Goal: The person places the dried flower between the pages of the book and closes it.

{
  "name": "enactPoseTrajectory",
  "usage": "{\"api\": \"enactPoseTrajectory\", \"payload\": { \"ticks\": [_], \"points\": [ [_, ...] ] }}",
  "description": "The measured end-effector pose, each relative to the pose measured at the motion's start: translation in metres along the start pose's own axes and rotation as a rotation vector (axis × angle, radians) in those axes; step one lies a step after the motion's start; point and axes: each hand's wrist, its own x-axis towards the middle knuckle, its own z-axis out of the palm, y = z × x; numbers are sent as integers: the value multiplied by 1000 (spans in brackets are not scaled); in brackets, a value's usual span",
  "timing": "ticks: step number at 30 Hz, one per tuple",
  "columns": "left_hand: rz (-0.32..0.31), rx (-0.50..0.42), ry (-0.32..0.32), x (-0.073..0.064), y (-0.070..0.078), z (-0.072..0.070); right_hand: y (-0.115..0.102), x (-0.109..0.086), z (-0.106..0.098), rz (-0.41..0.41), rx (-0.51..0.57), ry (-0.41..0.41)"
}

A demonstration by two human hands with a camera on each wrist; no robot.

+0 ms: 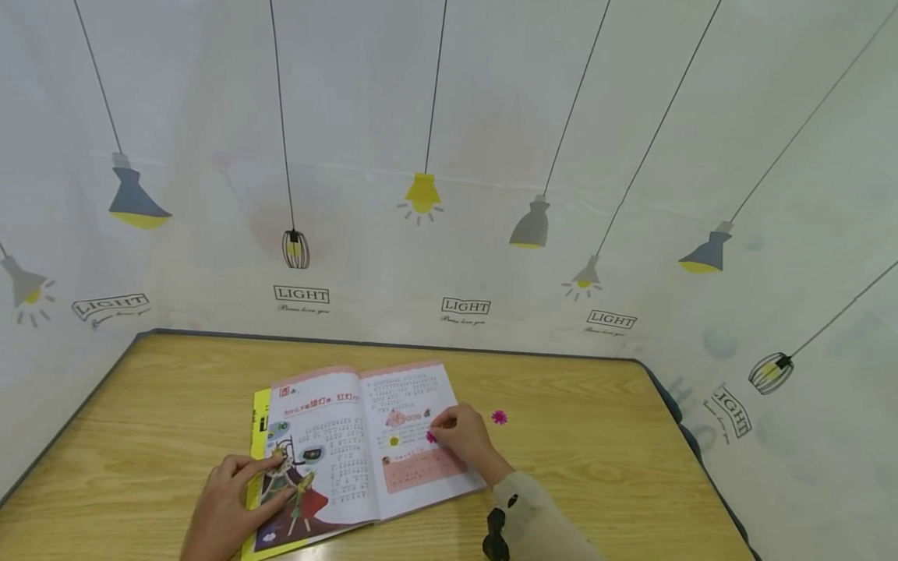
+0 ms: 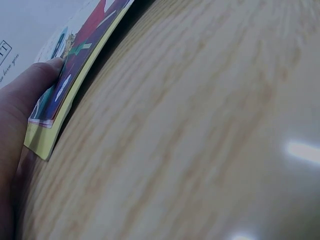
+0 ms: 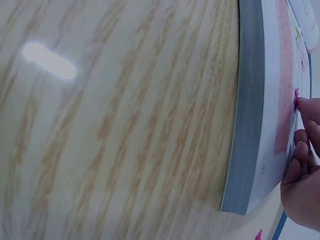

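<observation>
An open book [image 1: 354, 467] with printed text and colour pictures lies on the wooden table. My left hand [image 1: 228, 499] rests on the illustrated left page, thumb and fingers spread near its outer edge; the left wrist view shows the thumb [image 2: 37, 82] on the picture. Over the right page, my right hand [image 1: 463, 440] pinches a small magenta flower [image 1: 431, 438] between thumb and fingertips. A small yellow flower [image 1: 394, 441] sits on that page, left of the pinching fingers. Another magenta flower [image 1: 500, 418] lies on the table to the right of the book.
The wooden table [image 1: 582, 452] has a dark edging and stands against a pale wall covering [image 1: 365, 117] printed with hanging lamps. A yellow cover edge [image 1: 259, 421] shows along the book's left side. A black bow [image 1: 496, 534] hangs at the right sleeve [image 1: 536, 518].
</observation>
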Motion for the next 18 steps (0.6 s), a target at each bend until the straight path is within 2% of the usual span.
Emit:
{"api": "enactPoseTrajectory", "payload": {
  "ticks": [12, 18],
  "points": [
    [18, 1, 23, 0, 0, 0, -2, -1, -7, 29, 39, -32],
    [15, -2, 15, 0, 1, -1, 3, 2, -15, 31, 13, -23]
  ]
}}
